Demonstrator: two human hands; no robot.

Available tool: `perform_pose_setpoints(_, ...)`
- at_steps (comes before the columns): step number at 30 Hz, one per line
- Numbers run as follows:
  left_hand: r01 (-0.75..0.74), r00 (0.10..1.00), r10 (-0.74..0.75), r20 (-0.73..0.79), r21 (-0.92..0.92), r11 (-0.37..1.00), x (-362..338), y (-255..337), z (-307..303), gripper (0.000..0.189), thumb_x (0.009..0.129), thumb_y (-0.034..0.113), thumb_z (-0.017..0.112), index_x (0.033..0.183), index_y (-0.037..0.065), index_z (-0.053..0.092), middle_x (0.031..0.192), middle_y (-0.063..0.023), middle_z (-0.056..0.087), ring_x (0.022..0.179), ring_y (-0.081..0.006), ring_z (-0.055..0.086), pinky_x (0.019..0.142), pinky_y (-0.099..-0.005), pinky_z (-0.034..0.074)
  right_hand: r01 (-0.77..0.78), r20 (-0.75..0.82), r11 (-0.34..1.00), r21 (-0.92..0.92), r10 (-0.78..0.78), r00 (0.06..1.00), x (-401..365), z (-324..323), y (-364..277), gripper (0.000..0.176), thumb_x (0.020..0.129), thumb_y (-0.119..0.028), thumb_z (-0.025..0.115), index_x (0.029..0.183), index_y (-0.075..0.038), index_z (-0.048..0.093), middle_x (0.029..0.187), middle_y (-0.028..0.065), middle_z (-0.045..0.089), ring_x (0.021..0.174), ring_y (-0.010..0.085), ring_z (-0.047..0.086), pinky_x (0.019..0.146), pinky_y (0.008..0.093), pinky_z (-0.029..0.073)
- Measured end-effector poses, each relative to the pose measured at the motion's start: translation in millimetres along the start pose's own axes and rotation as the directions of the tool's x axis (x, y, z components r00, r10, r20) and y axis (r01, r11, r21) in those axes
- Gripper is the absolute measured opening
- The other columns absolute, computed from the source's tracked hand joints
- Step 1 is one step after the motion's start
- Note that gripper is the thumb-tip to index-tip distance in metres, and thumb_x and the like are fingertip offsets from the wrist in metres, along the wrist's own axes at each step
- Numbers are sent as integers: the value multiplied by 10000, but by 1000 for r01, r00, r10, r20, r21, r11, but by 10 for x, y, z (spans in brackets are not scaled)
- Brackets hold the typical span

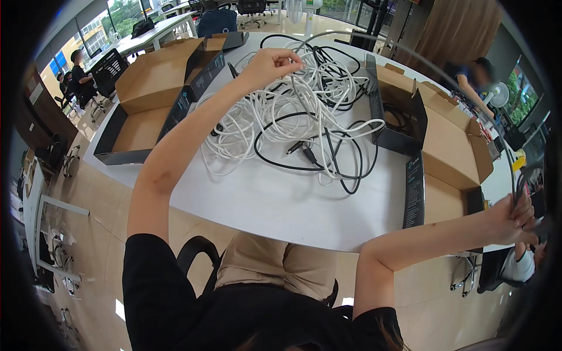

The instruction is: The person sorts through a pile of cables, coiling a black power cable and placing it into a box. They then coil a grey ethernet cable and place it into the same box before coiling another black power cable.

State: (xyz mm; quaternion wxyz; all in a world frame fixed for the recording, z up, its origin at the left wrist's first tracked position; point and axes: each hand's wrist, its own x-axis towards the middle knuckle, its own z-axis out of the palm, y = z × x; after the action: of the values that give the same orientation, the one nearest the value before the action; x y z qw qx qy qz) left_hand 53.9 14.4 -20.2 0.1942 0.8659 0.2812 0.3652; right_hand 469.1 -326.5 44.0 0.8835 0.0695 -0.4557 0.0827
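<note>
A tangled heap of white cables (281,111) and black cables (345,175) lies on the white table. Over the back of the heap is my left hand (274,65), its fingers pinched on a grey cable (404,45). That cable arcs up and across to the far right. There my right hand (515,219) is closed around several grey strands of it, out past the right table edge. Black plugs (309,154) rest at the front of the heap. Beside the heap on the right, a black box (398,126) holds a coiled black cable (399,119).
Open cardboard boxes (140,126) stand on the left, and another open box (448,158) on the right. A person (477,82) is at the back right near a white fan (499,95). Other people sit at the far left. A chair is behind my right forearm.
</note>
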Motion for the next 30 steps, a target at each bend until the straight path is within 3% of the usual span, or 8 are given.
perform_pose_setpoints(3,-76,991,103,-80,289,954,-77,157,81,308,754,279,697,852,46,522,580,9,524,547,-73,471,515,-223,370,26,19,999,22,-27,999,-39,33,-70,625,810,-659,357,504,-115,387,402,-25,258,391,93,227,466,235,261)
perform_pose_setpoints(6,-202,963,223,-152,142,969,1,24,239,358,730,292,713,768,51,451,595,-4,533,563,-80,492,533,-236,401,60,-19,998,26,-60,998,-78,103,-112,627,813,-659,365,500,-117,394,397,-27,254,398,88,228,465,229,267)
perform_pose_setpoints(9,-35,997,33,69,38,999,-7,0,195,328,733,283,705,794,45,486,623,-22,550,585,-95,509,573,-239,418,107,-56,993,-41,-109,992,-82,128,-173,624,807,-660,383,498,-118,383,396,-32,252,400,86,229,459,230,268)
perform_pose_setpoints(13,-73,989,73,129,-1,997,-6,-63,132,243,799,240,626,819,23,520,640,-28,571,596,-97,516,578,-244,416,192,-154,979,-73,-201,967,-86,80,-281,593,788,-650,450,500,-139,365,400,-42,239,377,85,217,423,230,245)
perform_pose_setpoints(18,-61,997,70,-44,171,983,-130,162,111,205,918,242,448,925,48,512,608,-74,581,520,-182,558,509,-289,411,201,-301,979,-37,-203,932,-28,-228,-498,619,772,-679,420,448,-159,331,365,-40,231,345,84,203,390,229,228)
perform_pose_setpoints(24,40,987,17,-161,347,937,-351,516,156,214,926,270,432,931,69,504,513,-37,562,474,-167,605,436,-290,438,244,-302,968,-53,-249,920,3,-385,-458,542,799,-604,497,529,-157,350,441,-49,218,378,77,202,410,218,212)
perform_pose_setpoints(27,9,990,36,-140,309,951,-489,541,143,215,930,272,424,959,69,490,512,-42,561,432,-145,584,407,-273,428,263,-285,962,-75,-274,919,-11,-344,-409,535,800,-595,505,533,-158,349,450,-50,223,380,74,206,410,214,205)
perform_pose_setpoints(30,223,974,-218,68,-62,973,-647,651,108,192,927,261,434,954,79,487,486,-26,542,405,-98,526,434,-231,401,250,-289,965,-83,-263,920,-5,-361,-414,536,803,-599,497,537,-159,350,447,-56,234,378,72,198,412,211,205)
